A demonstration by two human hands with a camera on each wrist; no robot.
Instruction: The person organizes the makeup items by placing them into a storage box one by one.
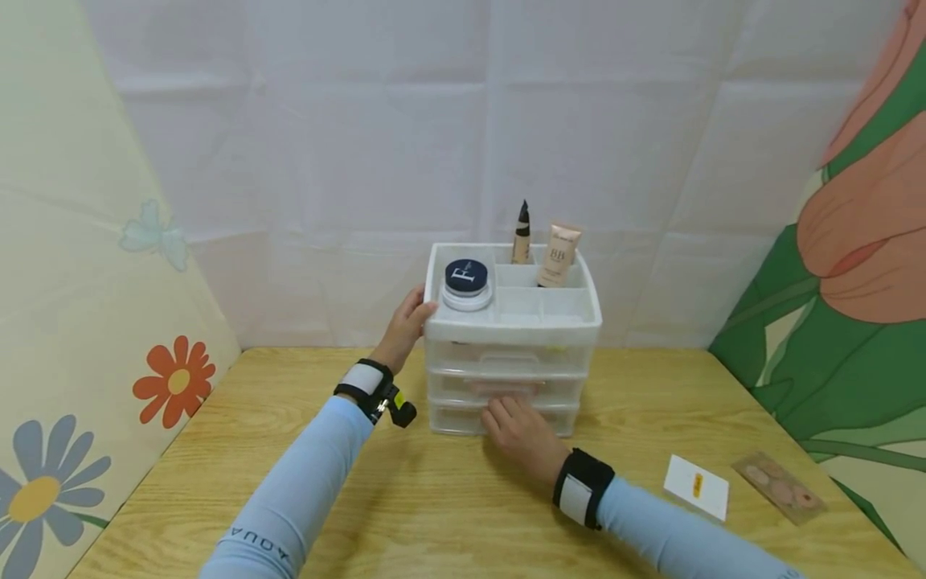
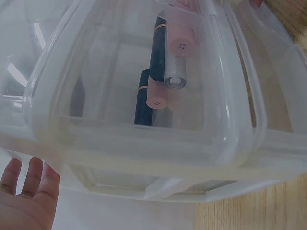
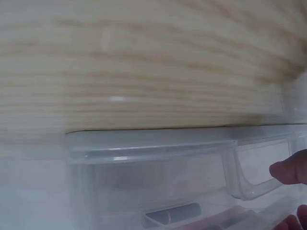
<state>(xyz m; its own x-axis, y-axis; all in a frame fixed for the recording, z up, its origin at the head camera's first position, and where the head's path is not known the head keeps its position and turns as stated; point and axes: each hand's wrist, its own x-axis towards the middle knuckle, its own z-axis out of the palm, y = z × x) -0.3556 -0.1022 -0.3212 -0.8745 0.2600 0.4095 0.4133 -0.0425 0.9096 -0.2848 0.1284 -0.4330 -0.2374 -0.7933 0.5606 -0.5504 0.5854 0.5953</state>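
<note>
A white storage box with clear drawers (image 1: pixel 506 331) stands on the table near the back wall. My left hand (image 1: pixel 402 331) rests against its left side, thumb near the top rim; in the left wrist view its fingers (image 2: pixel 36 184) lie fairly straight beside the box. With curled fingers, my right hand (image 1: pixel 522 434) holds the handle of the bottom drawer (image 1: pixel 456 418). In the right wrist view the thumb (image 3: pixel 290 168) is at the drawer handle (image 3: pixel 247 189). Lipstick tubes (image 2: pixel 158 55), dark and pink, show through the clear plastic wall.
On top are a dark-lidded round jar (image 1: pixel 466 277), a concealer tube with a black cap (image 1: pixel 522 237) and a BB cream tube (image 1: pixel 559 256). A white card (image 1: pixel 697 486) and a palette in a clear package (image 1: pixel 779 486) lie at the right of the wooden table (image 1: pixel 289 418).
</note>
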